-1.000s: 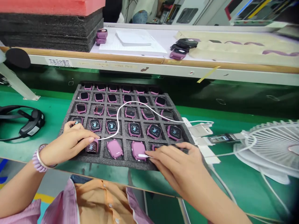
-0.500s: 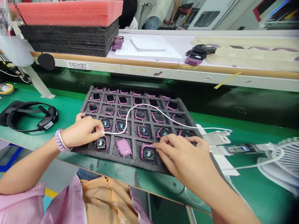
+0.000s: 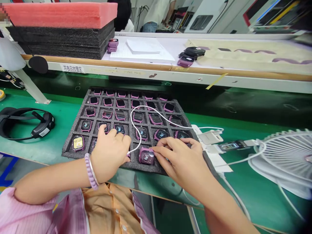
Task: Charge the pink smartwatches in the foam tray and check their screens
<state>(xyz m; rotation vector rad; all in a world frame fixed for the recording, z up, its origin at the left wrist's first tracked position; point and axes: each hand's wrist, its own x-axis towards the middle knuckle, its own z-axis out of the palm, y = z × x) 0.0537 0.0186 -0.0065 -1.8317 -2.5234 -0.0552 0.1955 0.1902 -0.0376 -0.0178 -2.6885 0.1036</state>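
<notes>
A black foam tray [image 3: 131, 130] holds rows of purple watches in square compartments. My left hand [image 3: 110, 152] is closed over the front row, left of centre, pinching the end of a white cable [image 3: 161, 115]; the watch under its fingers is mostly hidden. My right hand [image 3: 179, 156] has its thumb and fingertips closed on the right edge of a purple watch [image 3: 147, 156] in the front row. At the front left corner another watch [image 3: 78, 143] shows a yellow screen. The cable loops over the tray to the right.
Black headgear [image 3: 31, 125] lies at the left. On the right are a white adapter [image 3: 211, 137], a small meter [image 3: 230, 146] and a white fan [image 3: 287, 159]. A shelf [image 3: 151, 66] behind carries foam blocks [image 3: 60, 19], papers and watches. People are beyond it.
My left hand has moved right with the cable end, from the left part of the tray to near the watch at my right hand. The view has shifted, and the face-down watch is now hidden.
</notes>
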